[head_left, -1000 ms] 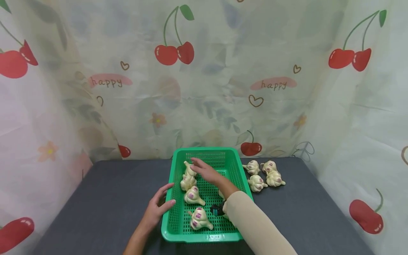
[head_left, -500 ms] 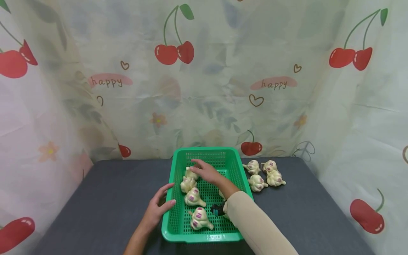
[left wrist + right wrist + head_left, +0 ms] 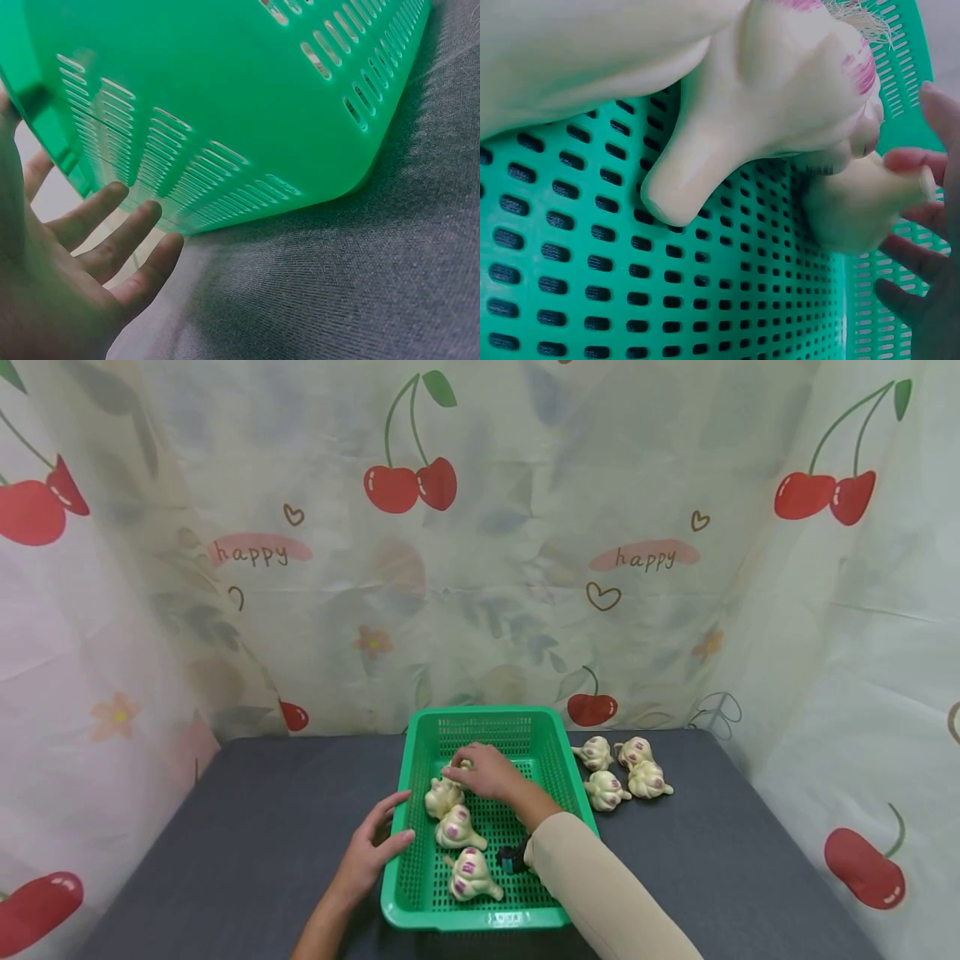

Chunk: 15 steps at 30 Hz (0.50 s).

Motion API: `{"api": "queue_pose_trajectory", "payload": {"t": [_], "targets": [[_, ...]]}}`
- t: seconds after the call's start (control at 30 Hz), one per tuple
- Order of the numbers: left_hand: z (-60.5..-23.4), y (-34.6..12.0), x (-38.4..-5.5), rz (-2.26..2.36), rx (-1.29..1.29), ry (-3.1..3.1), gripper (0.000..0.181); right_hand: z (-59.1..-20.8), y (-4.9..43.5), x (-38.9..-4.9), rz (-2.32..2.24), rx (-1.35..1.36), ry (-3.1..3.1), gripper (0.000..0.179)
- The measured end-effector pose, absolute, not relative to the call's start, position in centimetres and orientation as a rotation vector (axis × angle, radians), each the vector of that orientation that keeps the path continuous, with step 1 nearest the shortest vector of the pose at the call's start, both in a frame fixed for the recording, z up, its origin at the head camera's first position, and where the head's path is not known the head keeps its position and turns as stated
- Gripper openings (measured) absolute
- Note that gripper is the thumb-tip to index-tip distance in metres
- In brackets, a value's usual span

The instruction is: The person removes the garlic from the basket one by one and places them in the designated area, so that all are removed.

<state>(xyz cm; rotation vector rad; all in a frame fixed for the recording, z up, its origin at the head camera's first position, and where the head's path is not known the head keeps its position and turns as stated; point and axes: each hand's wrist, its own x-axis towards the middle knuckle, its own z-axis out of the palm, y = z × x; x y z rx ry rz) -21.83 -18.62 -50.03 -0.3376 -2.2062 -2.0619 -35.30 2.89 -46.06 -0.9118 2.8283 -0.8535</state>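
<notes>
A green perforated basket (image 3: 495, 920) stands on the dark table with several garlic bulbs in it. My right hand (image 3: 491, 774) reaches to its far left part, thumb and fingers bent about a garlic bulb (image 3: 847, 210), mostly hidden by the hand in the head view. Nearer me in the same row lie a second garlic bulb (image 3: 444, 797) and a third garlic bulb (image 3: 457, 828); another garlic bulb (image 3: 472, 875) lies at the near end. My left hand (image 3: 366, 852) rests at the basket's left rim, fingers spread and fairly straight along the outer wall (image 3: 225, 112).
Several garlic bulbs (image 3: 606, 791) sit on the dark table (image 3: 285, 827) just right of the basket. A patterned cloth (image 3: 480, 568) hangs behind and at both sides. The beige right sleeve (image 3: 600, 889) covers the basket's near right corner.
My right hand has lowered slightly toward me, its fingers closing around the far garlic bulb. The bulbs in the left row have shifted slightly nearer me. The left hand stays in place.
</notes>
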Motion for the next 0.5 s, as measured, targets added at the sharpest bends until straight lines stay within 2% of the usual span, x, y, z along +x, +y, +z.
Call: {"api": "queue_pose_trajectory", "payload": {"t": [0.13,0.4,0.5], "targets": [[-50.0,-18.55,-21.8,-2.058,-0.319,-2.208,0.052,-46.23,2.95,-35.34,-0.873,-0.842,2.85,0.018],[-49.93,-18.56,-21.77,-2.083,-0.314,-2.213,0.052,-46.14,3.09,-35.5,-0.823,-0.743,2.86,0.017],[-49.95,-18.57,-21.76,-2.093,-0.321,-2.213,0.052,-46.15,3.16,-35.58,-0.79,-0.775,2.848,0.029]]}}
